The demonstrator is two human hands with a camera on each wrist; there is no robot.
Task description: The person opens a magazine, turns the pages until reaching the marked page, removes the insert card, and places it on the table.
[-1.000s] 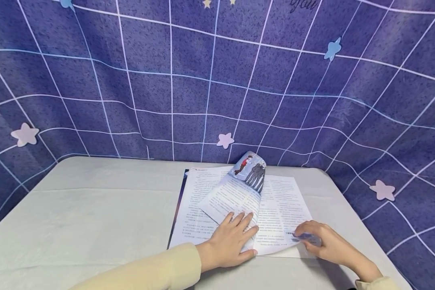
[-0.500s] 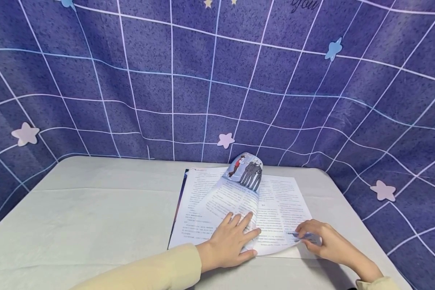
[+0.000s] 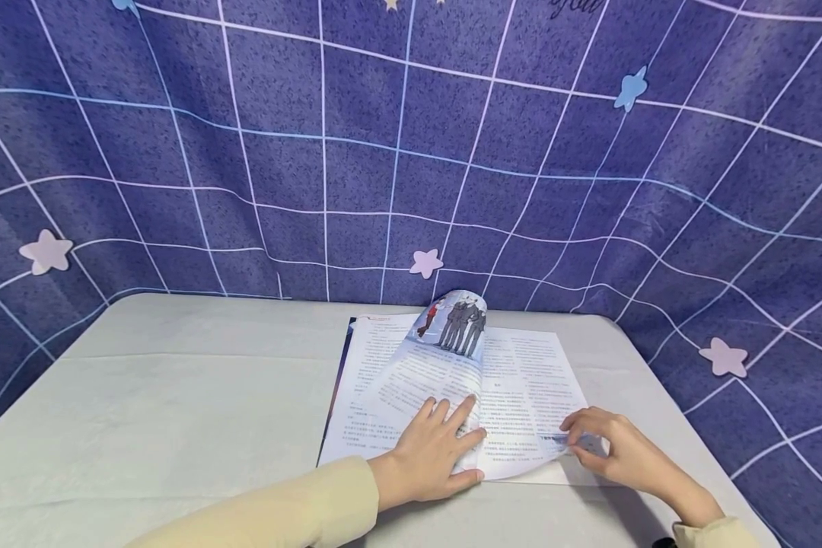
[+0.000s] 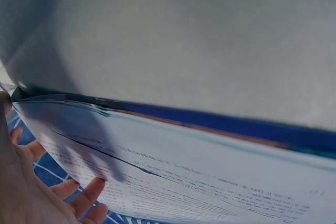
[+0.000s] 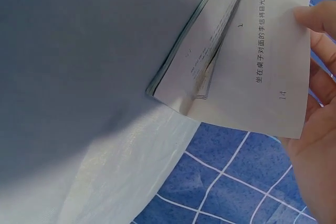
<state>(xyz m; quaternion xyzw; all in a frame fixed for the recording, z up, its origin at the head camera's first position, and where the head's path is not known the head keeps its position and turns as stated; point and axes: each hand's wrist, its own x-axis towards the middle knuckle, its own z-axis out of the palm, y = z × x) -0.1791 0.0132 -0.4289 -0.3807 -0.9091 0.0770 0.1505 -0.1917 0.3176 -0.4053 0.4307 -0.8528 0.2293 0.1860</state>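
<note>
An open magazine [image 3: 520, 365] with text-covered pages lies on the table. My left hand [image 3: 433, 453] rests spread near the bottom of its fold, on a curling leaf [image 3: 428, 371] with a picture of figures in dark suits at its top. That leaf arches over the left page [image 3: 366, 438]. At the lower right corner, my right hand [image 3: 616, 449] pinches a page between thumb and fingers and lifts its edge. In the right wrist view the raised page [image 5: 273, 111] shows the number 14, with further sheets beneath. The left wrist view shows fingers [image 4: 89, 198] over the printed page.
The pale-covered table [image 3: 199, 396] stretches left of the magazine. A blue gridded curtain [image 3: 356, 175] with star shapes hangs behind and to the right of it. A dark cover edge [image 3: 336, 396] shows along the magazine's left side.
The curled illustrated leaf has swung left and settled flatter over the left page. Both hands stay almost where they were, the right one still pinching the page corner.
</note>
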